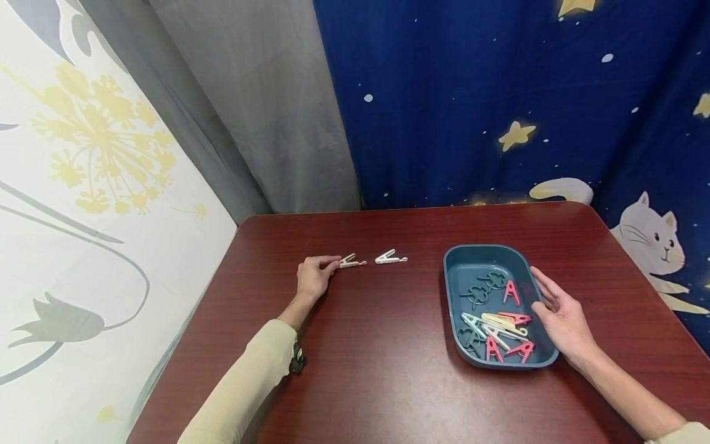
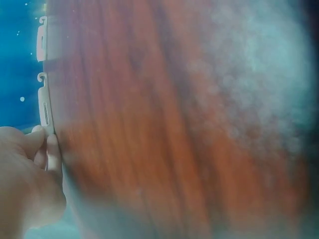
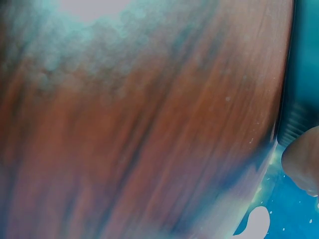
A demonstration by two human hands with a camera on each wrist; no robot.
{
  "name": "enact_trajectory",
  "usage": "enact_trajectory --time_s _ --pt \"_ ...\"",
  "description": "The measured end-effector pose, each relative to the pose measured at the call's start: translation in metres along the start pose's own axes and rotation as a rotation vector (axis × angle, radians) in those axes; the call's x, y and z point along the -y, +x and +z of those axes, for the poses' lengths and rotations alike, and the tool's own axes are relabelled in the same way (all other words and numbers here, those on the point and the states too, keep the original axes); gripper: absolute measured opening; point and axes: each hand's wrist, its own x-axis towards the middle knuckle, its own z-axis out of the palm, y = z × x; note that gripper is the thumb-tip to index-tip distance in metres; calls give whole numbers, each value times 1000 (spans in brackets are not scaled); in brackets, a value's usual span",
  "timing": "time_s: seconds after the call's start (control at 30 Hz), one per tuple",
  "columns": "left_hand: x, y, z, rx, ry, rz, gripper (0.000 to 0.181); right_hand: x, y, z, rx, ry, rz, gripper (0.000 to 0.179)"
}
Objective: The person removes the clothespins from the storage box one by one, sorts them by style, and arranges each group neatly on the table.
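My left hand (image 1: 314,277) pinches the rear end of a white clothespin (image 1: 355,263) with a small hook, near the back of the table. In the left wrist view that clothespin (image 2: 46,107) points away from the fingertips. A second white clothespin (image 1: 391,258) lies just to its right. At the right, my right hand (image 1: 566,317) holds the right side of a dark blue plastic tray (image 1: 456,296), thumb over the rim. Inside lie several pink clips (image 1: 511,292), dark green clover-shaped clips (image 1: 476,295), white clothespins (image 1: 495,338) and a yellow clothespin (image 1: 497,320).
The reddish-brown wooden table (image 1: 366,370) has its back edge close behind the clothespins. Behind it hang a grey curtain (image 1: 266,105) and a blue star-patterned curtain (image 1: 444,111). A white wall with flower drawings (image 1: 100,216) borders the left side.
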Motion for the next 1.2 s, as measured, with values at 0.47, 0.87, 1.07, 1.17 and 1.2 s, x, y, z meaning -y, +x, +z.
enact_trajectory --time_s 0.47,0.87,1.07,1.17,1.2 --pt "0 -1 0 11 -10 19 23 1 0 0 3 -7 8 65" --pt "0 0 1 -3 -19 7 21 1 0 0 2 -9 6 65" --pt "1 -1 3 3 -31 16 23 0 0 0 10 -21 19 65" --pt "0 -1 4 4 -33 21 23 0 1 0 11 -22 23 65" --pt "-1 -1 4 5 -34 22 23 0 1 0 11 -23 24 65"
